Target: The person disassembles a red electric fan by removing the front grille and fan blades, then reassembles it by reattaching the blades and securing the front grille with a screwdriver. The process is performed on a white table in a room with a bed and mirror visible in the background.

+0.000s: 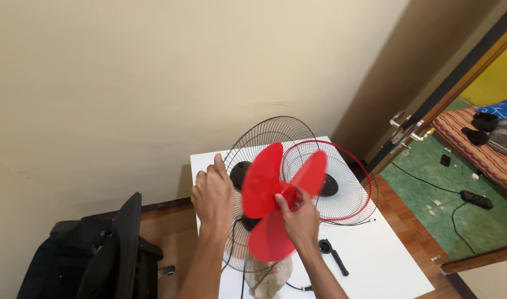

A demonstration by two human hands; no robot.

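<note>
the left hand (pixel 212 195) grips the rim of the rear grille (pixel 264 133) near the counter's (pixel 386 260) left edge, its fingers (pixel 205 178) curled tight around the wires and the thumb pointing up. the right hand (pixel 301 217) pinches the hub of the red blade (pixel 263 180), fingers pressed together around the centre where the three blades meet; the blade sits in front of the rear grille, over the left half of the counter, and looks slightly blurred. the fan's black motor (pixel 238 173) shows behind the blade, inside the rear grille. the front grille (pixel 347 194), ringed in red with a black centre cap, leans against the rear one toward the counter's far right corner, touching it. a black nut (pixel 325 246) and a black tool (pixel 339 262) lie just beside each other on the counter, near its front edge and right of the right wrist. a black cable (pixel 298 287) and a crumpled plastic bag (pixel 270 274) sit at the front edge under the blade. a black bag (pixel 107 249) rests on the floor left of the counter. at the right, an open door (pixel 430 105) shows a green floor (pixel 430 177) and a striped bed (pixel 480 149).
</note>
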